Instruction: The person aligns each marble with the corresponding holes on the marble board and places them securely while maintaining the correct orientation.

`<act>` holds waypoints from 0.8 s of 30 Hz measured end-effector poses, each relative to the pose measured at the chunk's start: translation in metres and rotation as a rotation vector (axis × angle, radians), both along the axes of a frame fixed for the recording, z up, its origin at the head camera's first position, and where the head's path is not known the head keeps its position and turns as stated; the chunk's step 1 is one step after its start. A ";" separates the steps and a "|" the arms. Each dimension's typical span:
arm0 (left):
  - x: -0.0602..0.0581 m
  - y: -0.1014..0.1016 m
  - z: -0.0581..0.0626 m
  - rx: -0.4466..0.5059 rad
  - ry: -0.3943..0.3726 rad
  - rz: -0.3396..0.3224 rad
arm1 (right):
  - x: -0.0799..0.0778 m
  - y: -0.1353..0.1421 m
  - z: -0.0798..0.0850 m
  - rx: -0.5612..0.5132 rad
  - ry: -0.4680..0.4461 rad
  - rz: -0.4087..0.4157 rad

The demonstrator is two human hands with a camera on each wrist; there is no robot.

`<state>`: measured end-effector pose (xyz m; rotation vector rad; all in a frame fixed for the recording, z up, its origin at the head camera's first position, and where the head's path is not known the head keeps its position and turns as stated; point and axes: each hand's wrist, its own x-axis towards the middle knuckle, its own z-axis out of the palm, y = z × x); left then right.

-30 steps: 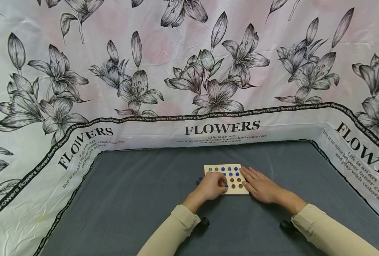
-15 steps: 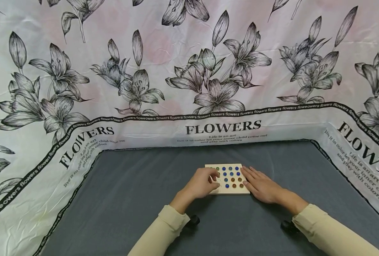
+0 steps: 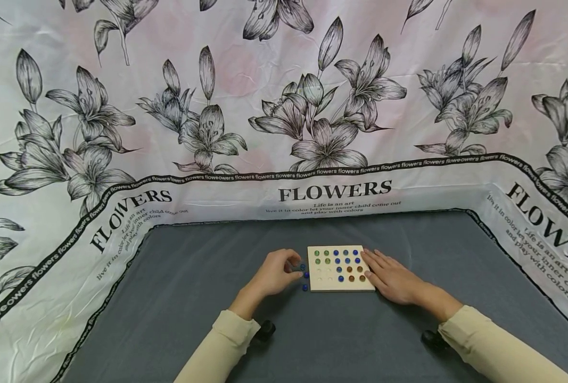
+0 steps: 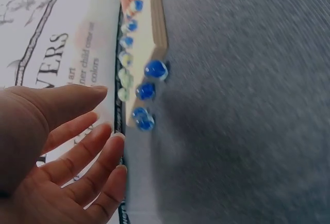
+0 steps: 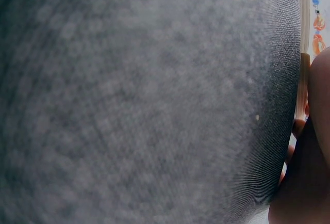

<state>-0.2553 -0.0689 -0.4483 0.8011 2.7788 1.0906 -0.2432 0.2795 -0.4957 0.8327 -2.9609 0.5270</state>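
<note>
Three blue marbles point(image 4: 145, 91) lie just beside the board point(image 3: 334, 287)

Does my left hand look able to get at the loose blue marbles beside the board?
Probably yes: your left hand seems empty and sits near the loose marbles, with nothing visible between them.
</note>
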 end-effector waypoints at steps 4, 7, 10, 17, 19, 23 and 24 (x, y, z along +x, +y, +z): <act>0.000 -0.006 -0.006 0.009 0.031 0.001 | 0.001 0.001 -0.001 -0.003 -0.001 0.001; 0.000 -0.008 -0.009 0.006 0.032 0.011 | -0.001 0.001 -0.004 0.013 -0.031 -0.016; 0.000 -0.009 -0.011 -0.001 -0.004 0.031 | -0.003 0.001 -0.005 0.032 -0.056 -0.025; -0.001 -0.008 -0.013 -0.002 -0.024 0.046 | -0.004 0.000 -0.003 0.042 -0.069 -0.034; -0.002 -0.007 -0.014 0.002 -0.024 0.048 | -0.003 0.000 -0.002 0.041 -0.067 -0.034; -0.004 -0.005 -0.016 0.004 -0.017 0.057 | -0.003 -0.001 -0.001 0.036 -0.068 -0.035; -0.005 -0.005 -0.017 0.004 -0.015 0.060 | -0.003 -0.001 -0.001 0.034 -0.069 -0.035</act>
